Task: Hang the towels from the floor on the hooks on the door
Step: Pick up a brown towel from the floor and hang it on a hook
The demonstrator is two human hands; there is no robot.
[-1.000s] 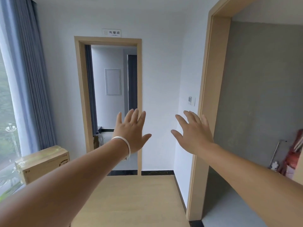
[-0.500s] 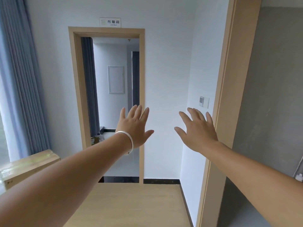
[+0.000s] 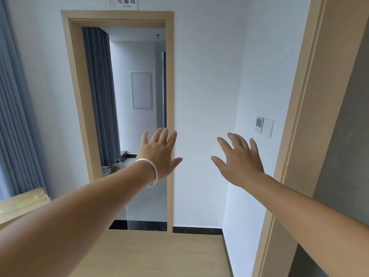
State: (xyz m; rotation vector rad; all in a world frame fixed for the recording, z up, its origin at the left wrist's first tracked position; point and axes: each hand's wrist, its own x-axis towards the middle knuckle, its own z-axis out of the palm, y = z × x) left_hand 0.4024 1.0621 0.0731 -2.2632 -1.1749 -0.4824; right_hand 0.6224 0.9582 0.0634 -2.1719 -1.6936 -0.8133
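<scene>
- The left hand [image 3: 159, 154] is held out in front at arm's length, back of the hand toward the camera, fingers straight and slightly fanned, thumb stuck out to the right. It holds nothing and touches nothing.
- A silver bangle [image 3: 150, 172] sits on the left wrist.
- The right hand [image 3: 239, 160] is likewise stretched forward, fingers spread and straight, thumb pointing left toward the other hand. It is empty and in contact with nothing.
- The two hands are near each other at about the same height, apart, with bare white wall showing between them.
- Neither towels nor hooks appear anywhere in the view, so where they are cannot be told.
- Straight ahead is an open doorway with a light wooden door frame [image 3: 169, 116]; a small sign [image 3: 122, 2] is fixed on the wall above it.
- Through the doorway hang grey curtains [image 3: 99, 96], and a white wall panel [image 3: 141, 89] is set in the far wall.
- A wall switch [image 3: 264, 126] sits on the right-hand wall, just beside a second wooden frame [image 3: 311, 116].
- At the lower left is the corner of a cardboard box [image 3: 22, 202], under a grey-blue window curtain [image 3: 16, 116].
- Pale wooden floor [image 3: 151, 254] fills the bottom.
</scene>
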